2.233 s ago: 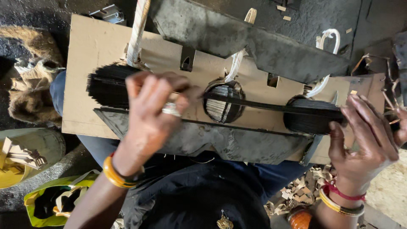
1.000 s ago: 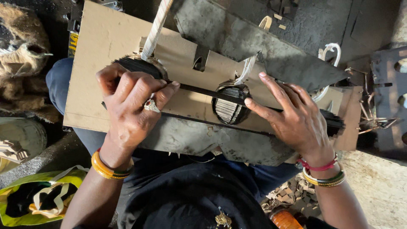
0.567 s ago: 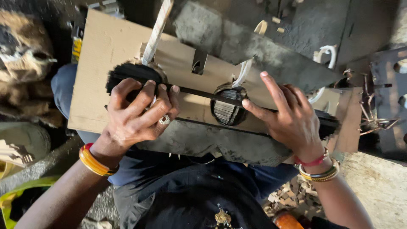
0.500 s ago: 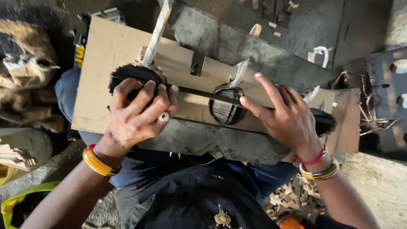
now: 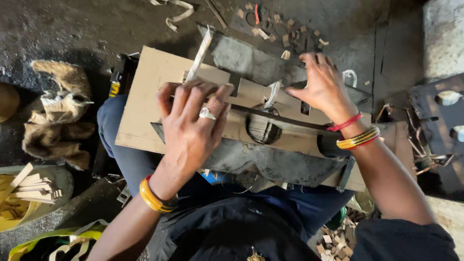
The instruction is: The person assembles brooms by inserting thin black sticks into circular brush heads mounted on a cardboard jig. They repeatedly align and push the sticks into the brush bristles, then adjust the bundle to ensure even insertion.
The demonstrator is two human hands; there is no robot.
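A brown cardboard board (image 5: 140, 108) lies across my lap, with a dark grey sheet (image 5: 270, 162) on it. A thin dark rod (image 5: 290, 118) runs across a round black ribbed bundle (image 5: 262, 129) at the middle. My left hand (image 5: 191, 128), with a ring and a yellow bangle, is curled over the left end of the rod, where a pale stick (image 5: 199, 54) points away from me. The black bundle under that hand is hidden. My right hand (image 5: 321, 84), with red and yellow bangles, rests on the board's far edge with fingers spread, fingertips next to a white strip (image 5: 273, 92).
A brown furry piece (image 5: 58, 111) lies on the floor at left. Below it stands a yellow bowl of wooden sticks (image 5: 24, 193) and a yellow-green bag (image 5: 48, 241). A dark metal plate with holes (image 5: 440, 125) is at right. Wood scraps (image 5: 275, 24) litter the far floor.
My right hand has left the middle black bundle and moved up to the board's far edge. My left hand stays curled over the left end. The view has shifted.
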